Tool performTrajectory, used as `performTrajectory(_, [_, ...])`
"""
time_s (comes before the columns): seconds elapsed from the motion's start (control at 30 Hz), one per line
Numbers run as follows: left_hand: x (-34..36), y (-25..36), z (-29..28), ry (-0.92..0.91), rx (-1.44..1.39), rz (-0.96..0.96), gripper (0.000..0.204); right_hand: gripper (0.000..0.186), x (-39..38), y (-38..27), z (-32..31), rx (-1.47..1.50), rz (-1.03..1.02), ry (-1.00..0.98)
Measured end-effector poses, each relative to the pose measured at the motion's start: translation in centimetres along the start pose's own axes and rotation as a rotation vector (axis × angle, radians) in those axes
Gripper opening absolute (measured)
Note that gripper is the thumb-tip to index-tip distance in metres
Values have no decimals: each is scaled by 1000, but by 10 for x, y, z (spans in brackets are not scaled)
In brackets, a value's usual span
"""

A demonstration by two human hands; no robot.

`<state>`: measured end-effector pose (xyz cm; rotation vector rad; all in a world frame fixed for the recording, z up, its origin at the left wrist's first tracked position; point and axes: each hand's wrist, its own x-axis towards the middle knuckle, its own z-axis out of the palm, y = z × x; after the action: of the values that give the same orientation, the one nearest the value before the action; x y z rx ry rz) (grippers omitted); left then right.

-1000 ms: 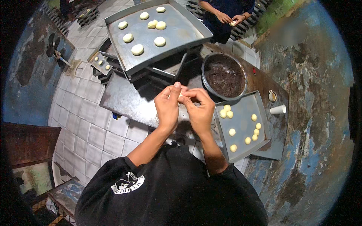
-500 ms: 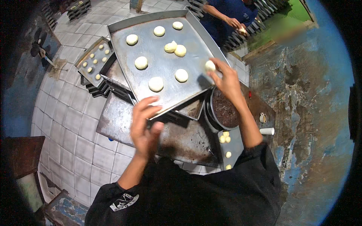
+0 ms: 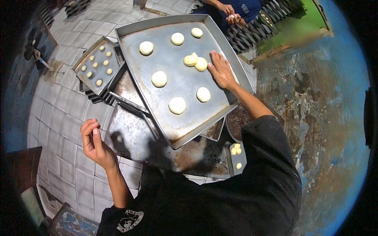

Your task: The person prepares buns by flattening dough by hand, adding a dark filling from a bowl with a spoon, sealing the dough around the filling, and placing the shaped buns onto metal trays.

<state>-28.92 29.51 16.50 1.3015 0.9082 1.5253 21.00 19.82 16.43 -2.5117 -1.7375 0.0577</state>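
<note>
A large metal baking tray (image 3: 175, 129) lies tilted across the middle, with several round pale dough balls (image 3: 159, 79) spread over it. Two yellower dough pieces (image 3: 191, 59) touch each other in its right half. Flat on the tray beside that pair is my right hand (image 3: 223, 72), palm down and fingers stretched out; whatever is under the palm is hidden. My left hand (image 3: 95, 145) hangs in the air left of the tray, fingers loosely bent, thumb apart, nothing visible in it.
A smaller tray of dough balls (image 3: 94, 72) tops a stack at the left. Below the big tray is a stained metal table (image 3: 126, 126); at its right are a round dark pan (image 3: 237, 122) and a tray with yellow pieces (image 3: 239, 157). A co-worker's hands (image 3: 232, 15) work at the top.
My right hand, which held a dough ball above the tray's right edge, now lies flat on the tray; that ball is out of sight. My left hand has left the tray's near corner, moving left.
</note>
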Motion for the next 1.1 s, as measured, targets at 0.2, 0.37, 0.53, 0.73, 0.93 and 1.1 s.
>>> performTrajectory(0.2, [-3,0,-1,3,1,6,14,51,2,-26,-41,47,-98,320])
performTrajectory(0.37, [-10,20,28,-37,-100,-9,12,28,1,-68,-31,-139,-194,224])
performTrajectory(0.53, [-39,55,62,-169,-166,-21,11,25,-39,-11,-81,629,353,-363])
performTrajectory(0.73, [-117,100,141,-662,-232,-516,28,23,-175,-50,-124,1437,251,-216])
performTrajectory(0.93, [-197,91,199,-915,-375,-972,52,26,-302,-69,-102,1852,183,38])
performTrajectory(1.1, [-290,99,200,-837,-399,-893,27,27,-415,-74,-35,1819,230,170])
